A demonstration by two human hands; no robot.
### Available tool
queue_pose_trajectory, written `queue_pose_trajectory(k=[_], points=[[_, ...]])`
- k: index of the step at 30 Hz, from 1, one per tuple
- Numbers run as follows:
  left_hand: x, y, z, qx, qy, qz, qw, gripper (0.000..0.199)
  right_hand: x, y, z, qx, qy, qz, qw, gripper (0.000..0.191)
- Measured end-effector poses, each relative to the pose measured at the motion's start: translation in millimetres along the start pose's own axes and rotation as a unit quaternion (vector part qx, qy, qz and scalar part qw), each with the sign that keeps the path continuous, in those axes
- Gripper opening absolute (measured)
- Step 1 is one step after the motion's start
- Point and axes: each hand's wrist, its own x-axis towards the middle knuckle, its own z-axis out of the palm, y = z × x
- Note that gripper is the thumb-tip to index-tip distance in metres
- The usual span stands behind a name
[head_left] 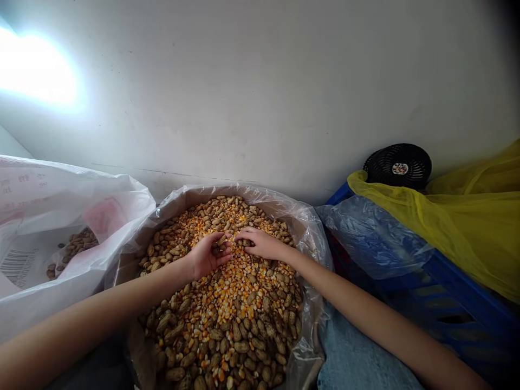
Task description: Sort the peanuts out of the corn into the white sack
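Unshelled peanuts [244,346] and orange corn kernels [231,287] lie mixed in a wide container lined with a clear plastic bag [312,233]. Over the middle of the heap, my left hand [209,254] is turned partly palm up, its curled fingers around a few peanuts. My right hand [260,242] is palm down just beside it, fingers bent onto the peanuts and kernels; what lies under its fingertips is too small to make out. The fingertips of both hands are close together.
At the left stands a white woven sack [122,216] with some peanuts [79,244] inside. To the right are a blue plastic crate [459,281], a clear plastic bag [377,238], yellow mesh cloth [467,222] and a black fan [400,165]. A pale wall [260,97] rises behind.
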Motion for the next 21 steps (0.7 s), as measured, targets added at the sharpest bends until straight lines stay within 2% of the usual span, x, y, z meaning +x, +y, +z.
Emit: queue_pose_trajectory(k=[4, 9, 14, 17, 21], points=[[1.4, -0.1, -1.1, 0.003, 0.015, -0.007, 1.000, 0.012, 0.2, -2.1, 0.8, 0.016, 0.009, -0.009, 1.000, 0.032], [4.0, -0.8, -2.6, 0.003, 0.006, -0.008, 1.000, 0.013, 1.8, -4.1, 4.4, 0.026, 0.018, -0.004, 0.999, 0.030], [3.8, -1.2, -3.6, 0.002, 0.016, -0.013, 1.000, 0.013, 1.1, -7.3, -1.1, 0.096, 0.056, 0.038, 0.993, 0.020], [4.2, -1.8, -3.2, 0.002, 0.016, -0.014, 1.000, 0.013, -1.4, -13.0, -8.6, 0.206, 0.091, 0.117, 0.967, 0.024], [5.8, -4.3, -1.3, -0.008, 0.015, -0.021, 1.000, 0.015, -4.0, -29.1, -15.6, 0.388, 0.091, 0.182, 0.899, 0.027]])
